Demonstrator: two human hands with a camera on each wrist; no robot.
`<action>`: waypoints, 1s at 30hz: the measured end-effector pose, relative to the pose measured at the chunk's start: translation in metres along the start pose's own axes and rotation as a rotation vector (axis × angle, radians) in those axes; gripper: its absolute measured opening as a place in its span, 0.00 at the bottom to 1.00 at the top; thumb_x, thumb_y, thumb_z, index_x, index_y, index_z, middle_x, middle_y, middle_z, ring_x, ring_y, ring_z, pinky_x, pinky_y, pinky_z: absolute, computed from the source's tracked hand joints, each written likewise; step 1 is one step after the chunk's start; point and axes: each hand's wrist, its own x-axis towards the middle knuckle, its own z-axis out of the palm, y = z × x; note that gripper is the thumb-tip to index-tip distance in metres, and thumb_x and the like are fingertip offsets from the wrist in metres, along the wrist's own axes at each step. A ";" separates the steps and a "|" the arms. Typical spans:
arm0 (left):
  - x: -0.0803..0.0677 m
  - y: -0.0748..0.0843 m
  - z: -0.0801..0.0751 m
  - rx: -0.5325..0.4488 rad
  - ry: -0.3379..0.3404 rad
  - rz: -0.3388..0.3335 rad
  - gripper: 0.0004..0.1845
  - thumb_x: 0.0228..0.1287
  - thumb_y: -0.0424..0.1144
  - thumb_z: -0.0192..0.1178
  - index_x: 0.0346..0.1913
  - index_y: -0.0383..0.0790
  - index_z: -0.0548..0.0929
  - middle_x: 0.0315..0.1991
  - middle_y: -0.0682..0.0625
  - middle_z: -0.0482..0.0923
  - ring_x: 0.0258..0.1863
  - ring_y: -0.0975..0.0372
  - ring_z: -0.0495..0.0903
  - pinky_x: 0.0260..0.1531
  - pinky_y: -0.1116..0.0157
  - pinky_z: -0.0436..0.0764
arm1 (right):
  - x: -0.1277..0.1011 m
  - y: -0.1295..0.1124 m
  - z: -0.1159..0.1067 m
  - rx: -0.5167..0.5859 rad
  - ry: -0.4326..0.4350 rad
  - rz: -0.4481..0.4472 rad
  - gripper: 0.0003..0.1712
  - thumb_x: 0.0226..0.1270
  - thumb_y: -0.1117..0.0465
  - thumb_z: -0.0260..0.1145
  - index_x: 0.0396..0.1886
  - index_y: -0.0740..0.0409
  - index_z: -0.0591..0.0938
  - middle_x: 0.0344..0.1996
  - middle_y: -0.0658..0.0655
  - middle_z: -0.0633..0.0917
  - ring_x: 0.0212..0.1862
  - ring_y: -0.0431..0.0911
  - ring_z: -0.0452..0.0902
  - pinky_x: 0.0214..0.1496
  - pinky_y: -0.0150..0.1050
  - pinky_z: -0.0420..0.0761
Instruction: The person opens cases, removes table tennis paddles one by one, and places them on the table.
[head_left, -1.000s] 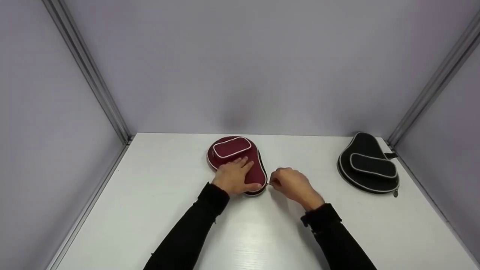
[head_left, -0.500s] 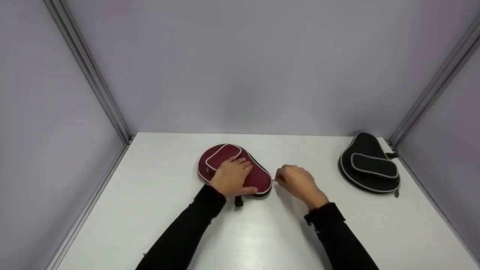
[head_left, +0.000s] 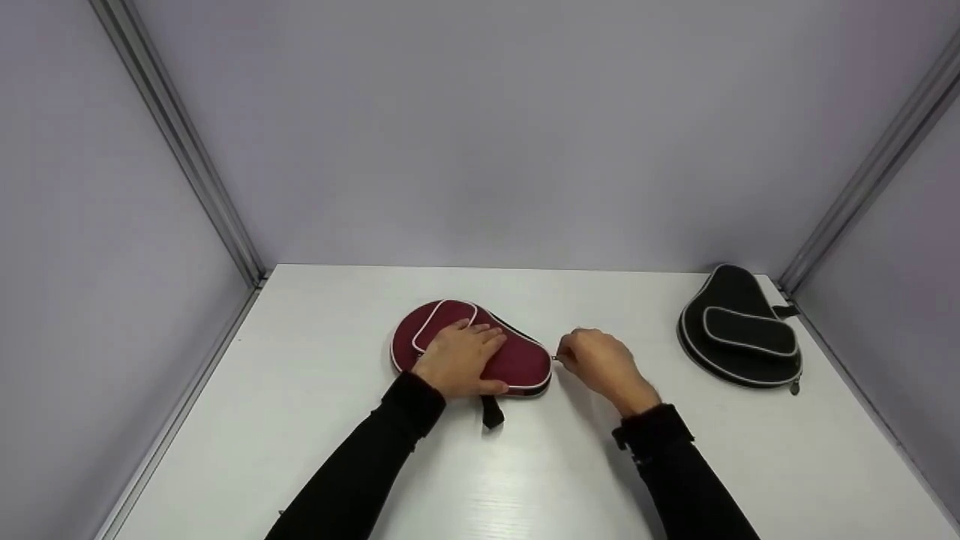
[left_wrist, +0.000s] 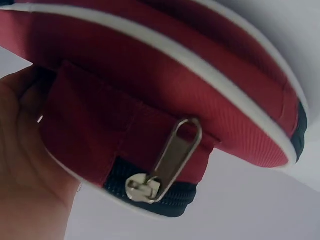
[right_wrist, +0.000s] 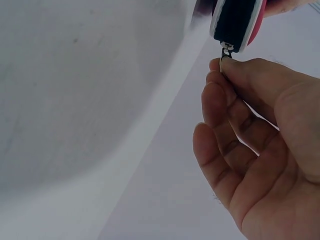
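A maroon paddle case (head_left: 521, 361) with white piping lies flat on the white table (head_left: 300, 427). My left hand (head_left: 465, 349) rests on top of it with the fingers spread flat, covering part of its small front pocket. My right hand (head_left: 566, 360) pinches the zipper pull (head_left: 556, 358) at the case's narrow right end. The right wrist view shows thumb and forefinger closed on that metal pull (right_wrist: 225, 54) below the case's black zip edge (right_wrist: 234, 22). In the left wrist view a second metal pull (left_wrist: 172, 160) hangs free on the case's side (left_wrist: 150, 75).
A black paddle case (head_left: 739, 330) with grey piping lies at the back right corner. A short black strap (head_left: 491, 411) sticks out from the maroon case toward me. Grey walls with metal corner posts close in the table on three sides.
The maroon case has turned under my left hand, its narrow end swinging rightward and the black strap coming into view. My right hand has shifted slightly right, still on the pull.
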 end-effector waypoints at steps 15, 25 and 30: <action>0.004 -0.005 0.008 -0.020 0.001 -0.040 0.49 0.84 0.77 0.57 0.93 0.49 0.71 0.90 0.53 0.75 0.90 0.56 0.75 0.95 0.51 0.67 | -0.002 -0.003 -0.004 0.025 -0.079 -0.013 0.03 0.78 0.65 0.78 0.43 0.59 0.97 0.37 0.54 0.96 0.35 0.42 0.86 0.38 0.45 0.90; 0.013 -0.008 0.010 0.005 -0.028 -0.067 0.49 0.86 0.78 0.53 0.95 0.50 0.67 0.92 0.55 0.71 0.91 0.57 0.73 0.96 0.52 0.65 | -0.002 -0.005 -0.006 0.029 -0.093 -0.013 0.04 0.76 0.65 0.78 0.39 0.57 0.96 0.32 0.52 0.94 0.32 0.40 0.80 0.35 0.40 0.83; 0.020 -0.010 0.015 -0.052 -0.038 -0.084 0.49 0.86 0.76 0.55 0.95 0.49 0.66 0.93 0.54 0.69 0.93 0.55 0.70 0.98 0.51 0.61 | -0.003 -0.007 -0.006 0.030 -0.102 -0.016 0.05 0.76 0.66 0.77 0.38 0.57 0.96 0.34 0.52 0.95 0.32 0.40 0.80 0.34 0.41 0.84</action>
